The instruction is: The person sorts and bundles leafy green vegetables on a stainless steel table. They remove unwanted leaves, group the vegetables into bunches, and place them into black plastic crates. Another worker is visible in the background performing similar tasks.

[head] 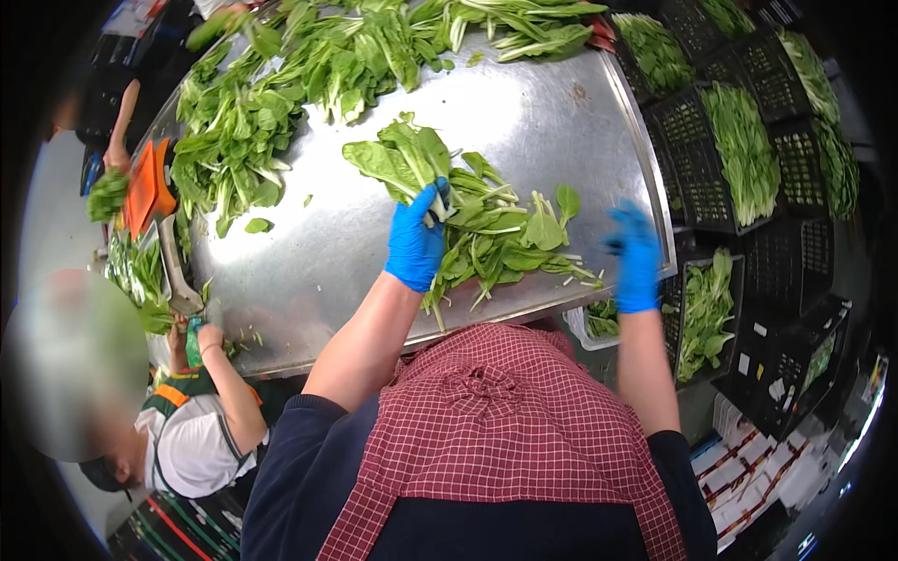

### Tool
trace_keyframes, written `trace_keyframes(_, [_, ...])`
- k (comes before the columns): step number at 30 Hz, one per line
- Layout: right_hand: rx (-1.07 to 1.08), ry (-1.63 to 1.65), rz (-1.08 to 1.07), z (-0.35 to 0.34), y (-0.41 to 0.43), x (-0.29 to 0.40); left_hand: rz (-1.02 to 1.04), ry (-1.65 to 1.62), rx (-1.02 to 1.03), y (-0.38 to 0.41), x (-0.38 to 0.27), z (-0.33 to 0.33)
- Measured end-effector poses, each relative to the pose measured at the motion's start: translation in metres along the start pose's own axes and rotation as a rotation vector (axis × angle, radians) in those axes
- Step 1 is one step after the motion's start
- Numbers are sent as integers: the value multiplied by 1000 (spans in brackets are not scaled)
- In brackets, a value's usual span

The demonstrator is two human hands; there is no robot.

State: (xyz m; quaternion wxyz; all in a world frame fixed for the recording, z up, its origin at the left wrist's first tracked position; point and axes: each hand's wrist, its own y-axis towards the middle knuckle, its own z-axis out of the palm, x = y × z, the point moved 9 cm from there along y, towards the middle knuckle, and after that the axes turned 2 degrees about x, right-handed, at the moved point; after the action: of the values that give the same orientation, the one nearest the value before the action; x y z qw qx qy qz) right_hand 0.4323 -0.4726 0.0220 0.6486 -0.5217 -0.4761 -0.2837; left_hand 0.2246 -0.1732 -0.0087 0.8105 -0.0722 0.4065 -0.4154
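Note:
My left hand (417, 242), in a blue glove, grips a small bunch of leafy greens (403, 158) by its pale stems above the metal table. Just beyond and beside that hand lies a loose pile of greens (501, 235), reaching toward the table's near edge. My right hand (637, 256), gloved in blue too, hovers by the table's right rim, blurred by motion. Its fingers look apart, and I see nothing held in them. A few cut stem pieces (572, 279) lie between the pile and the right hand.
More greens (235, 144) heap along the far and left sides of the steel table (337, 252). Black crates (684, 158) of greens stand at right. A white tub (593, 333) sits below the near edge. A co-worker (203, 428) works at left beside an orange-and-grey device (151, 186).

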Motion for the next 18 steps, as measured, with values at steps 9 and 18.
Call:
trace_keyframes(9, [796,-353,-213,255,-43,-3,-32,-154,54,-4,8,9])
trace_keyframes(18, [1189,-629,-109,245,-32,-46,150,-42,-184,5,-23,-16])
